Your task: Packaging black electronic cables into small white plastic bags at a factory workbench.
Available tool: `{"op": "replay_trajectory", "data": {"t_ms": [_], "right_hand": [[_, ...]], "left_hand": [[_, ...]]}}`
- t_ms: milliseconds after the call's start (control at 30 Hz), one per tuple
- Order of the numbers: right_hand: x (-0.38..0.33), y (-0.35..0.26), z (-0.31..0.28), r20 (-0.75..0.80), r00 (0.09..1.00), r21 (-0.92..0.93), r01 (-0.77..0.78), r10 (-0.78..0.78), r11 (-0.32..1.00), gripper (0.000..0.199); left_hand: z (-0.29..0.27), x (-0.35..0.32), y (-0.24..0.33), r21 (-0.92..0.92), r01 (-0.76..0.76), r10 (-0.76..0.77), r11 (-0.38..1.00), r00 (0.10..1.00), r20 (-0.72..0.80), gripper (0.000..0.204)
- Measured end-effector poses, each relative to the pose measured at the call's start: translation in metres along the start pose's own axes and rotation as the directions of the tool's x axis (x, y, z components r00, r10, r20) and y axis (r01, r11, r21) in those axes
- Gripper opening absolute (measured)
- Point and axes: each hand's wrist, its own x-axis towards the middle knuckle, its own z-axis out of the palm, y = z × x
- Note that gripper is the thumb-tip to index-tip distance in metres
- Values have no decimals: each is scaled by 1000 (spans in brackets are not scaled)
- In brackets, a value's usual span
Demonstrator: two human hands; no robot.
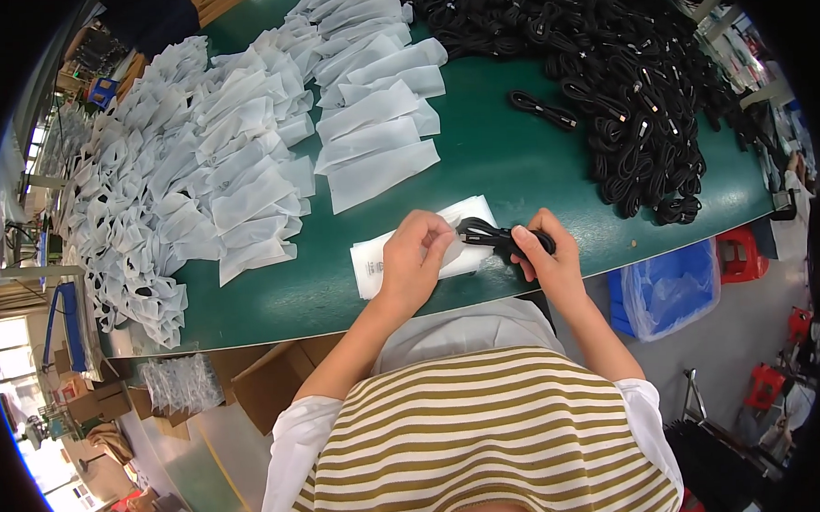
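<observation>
My right hand (pixel 552 258) is closed around a coiled black cable (pixel 489 232), whose far end points left toward my other hand. My left hand (pixel 416 258) pinches the edge of a whitish translucent bag (pixel 452 247) between thumb and fingers. The tip of the coil is at the bag's edge; whether it is inside, I cannot tell. Beneath both hands lies a stack of flat whitish bags (pixel 368 266) near the front edge of the green table (pixel 321 300).
Rows of filled whitish bags (pixel 379 135) cover the left and middle. A large heap of coiled black cables (pixel 635 95) fills the right, with one loose coiled cable (pixel 542 110) apart. Below the table's right edge stand a blue bin with a clear liner (pixel 668 288) and a red stool (pixel 741 255).
</observation>
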Motion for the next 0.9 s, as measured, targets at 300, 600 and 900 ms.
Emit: {"op": "replay_trajectory", "data": {"t_ms": [300,600,900], "right_hand": [[-7,-2,-5,109,994,-152,20,-3,988,29],[-13,9,-5,-137,983,-67,110,-119,992,22],[-19,14,-6,-33,964,-367,235,-265,900,22]], "left_hand": [[-7,4,6,129,-275,273,953,962,31,9],[-6,-5,2,141,12,-22,990,997,69,6],[-5,0,3,4,72,-72,997,994,82,5]]}}
